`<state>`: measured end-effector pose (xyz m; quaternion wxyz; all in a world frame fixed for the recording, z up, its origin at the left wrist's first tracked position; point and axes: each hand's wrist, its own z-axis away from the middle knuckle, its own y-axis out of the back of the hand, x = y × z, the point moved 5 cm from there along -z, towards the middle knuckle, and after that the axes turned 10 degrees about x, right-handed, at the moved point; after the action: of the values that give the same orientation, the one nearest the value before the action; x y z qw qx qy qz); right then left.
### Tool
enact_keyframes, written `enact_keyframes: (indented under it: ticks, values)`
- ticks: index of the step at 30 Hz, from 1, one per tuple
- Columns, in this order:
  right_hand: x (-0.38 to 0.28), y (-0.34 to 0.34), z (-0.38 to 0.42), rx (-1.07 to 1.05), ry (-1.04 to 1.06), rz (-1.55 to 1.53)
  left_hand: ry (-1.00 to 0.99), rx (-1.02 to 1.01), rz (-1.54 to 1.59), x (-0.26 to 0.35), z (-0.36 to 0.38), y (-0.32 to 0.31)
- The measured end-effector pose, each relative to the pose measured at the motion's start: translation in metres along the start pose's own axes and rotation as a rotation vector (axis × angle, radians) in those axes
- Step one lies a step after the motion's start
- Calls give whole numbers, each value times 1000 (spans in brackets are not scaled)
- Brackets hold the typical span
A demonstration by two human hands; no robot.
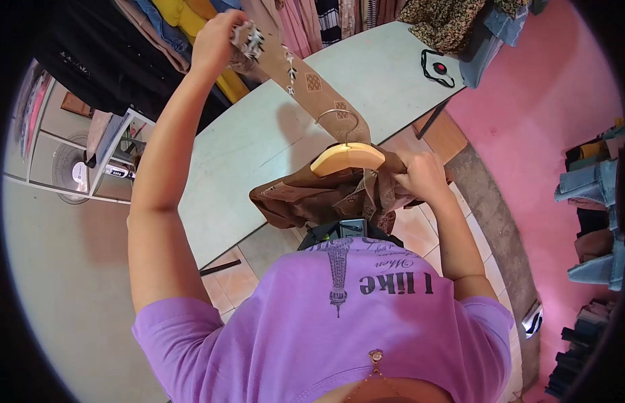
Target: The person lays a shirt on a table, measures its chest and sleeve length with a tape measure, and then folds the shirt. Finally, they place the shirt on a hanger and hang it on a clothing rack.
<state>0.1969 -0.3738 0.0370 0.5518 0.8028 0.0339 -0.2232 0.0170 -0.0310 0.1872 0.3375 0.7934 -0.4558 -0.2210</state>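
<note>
My left hand is raised high and grips the end of a brown patterned garment sleeve, stretching it up and away from me. A wooden hanger with a metal hook sits inside the brown garment, which bunches in front of my chest. My right hand clutches the bunched brown fabric just right of the hanger's end. I wear a purple T-shirt with printed text.
A pale green table stands ahead, with a black-and-red object near its far end. Clothes hang along the top and lie piled at the table's far corner. Folded jeans are stacked at right. A fan stands at left.
</note>
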Motion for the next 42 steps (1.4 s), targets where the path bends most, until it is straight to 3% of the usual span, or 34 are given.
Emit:
enact_keyframes:
  ticks: [1,3,5,7,9,10,11,13,15,16,17,21,25,27,29,31,33,35,37,38,40,41,42]
  values:
    - [5,7,9,25,2,-37,-6,3,-1,19,11,-1]
    - [17,20,19,56,3,-74,-102,-320,-606,62,48,-29]
    - [39,30,11,28,-38,-50,-166,-761,123,102,47,-61]
    - [64,44,-13,37,-73,-58,113,-946,933,162,36,-74]
    - [76,57,-11,74,-83,-47,8,-804,992,202,43,-62]
    - [78,61,-1,98,-92,-30,15,-454,786,213,46,-40]
    - [80,66,7,122,-102,-14,-3,-447,788,226,64,-28]
    - [86,77,6,179,-139,6,306,-192,1153,227,78,-13]
    - [90,88,-3,216,-169,27,172,-473,953,282,84,-24]
    - [88,94,-7,243,-180,56,-5,-597,812,307,82,-28]
    - [85,100,-8,269,-190,86,291,-606,1034,317,91,-56]
    - [69,103,-11,269,-216,87,985,-483,1373,332,81,-118]
    - [71,118,-27,281,-240,128,954,-409,1610,323,67,-136]
    - [86,123,-31,270,-288,75,847,-545,1819,312,82,-114]
    - [97,137,-36,252,-370,114,434,-796,1616,288,94,-107]
    - [115,138,-38,225,-448,14,278,-937,1496,267,119,-128]
    - [120,142,-43,254,-447,22,287,-1082,1585,259,134,-138]
    - [126,145,-48,235,-495,38,251,-1084,1539,253,131,-154]
    - [137,144,-53,279,-440,69,-112,-888,729,246,105,-152]
    - [139,145,-54,315,-384,94,-159,-688,648,244,87,-139]
    - [138,150,-53,320,-379,99,87,-260,865,236,37,-105]
    - [137,152,-53,319,-368,95,58,61,734,234,16,-79]
    - [135,157,-53,313,-377,93,-129,279,575,239,-9,-57]
